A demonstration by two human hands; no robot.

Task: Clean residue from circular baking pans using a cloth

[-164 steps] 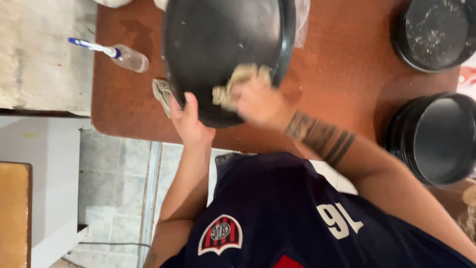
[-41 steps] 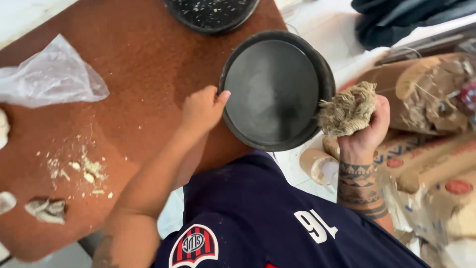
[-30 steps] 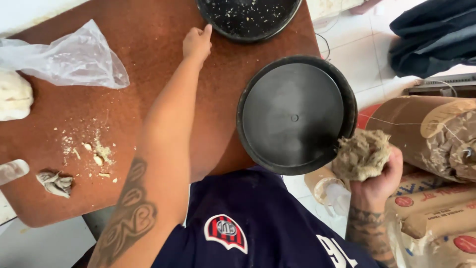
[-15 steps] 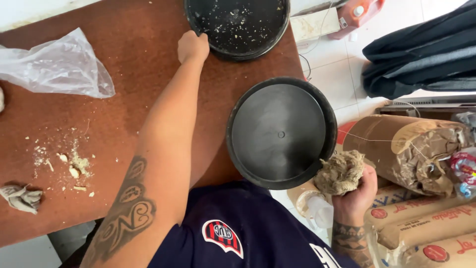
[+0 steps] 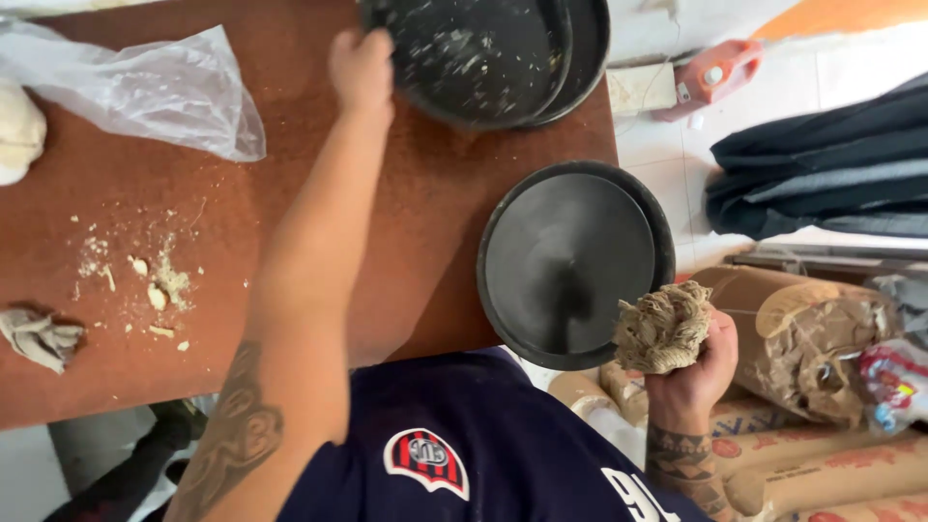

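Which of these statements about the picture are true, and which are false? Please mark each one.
1. The left hand grips the rim of the crumb-speckled black pan at the far table edge. True.
2. The right hand holds a metal spoon. False: it holds a wad of coarse brown fibre.
3. The clean black pan lies near the table's right edge. True.
4. The clear plastic bag lies inside the clean pan. False: it lies on the brown table, far left.
5. The crumbs lie on the table's left part. True.
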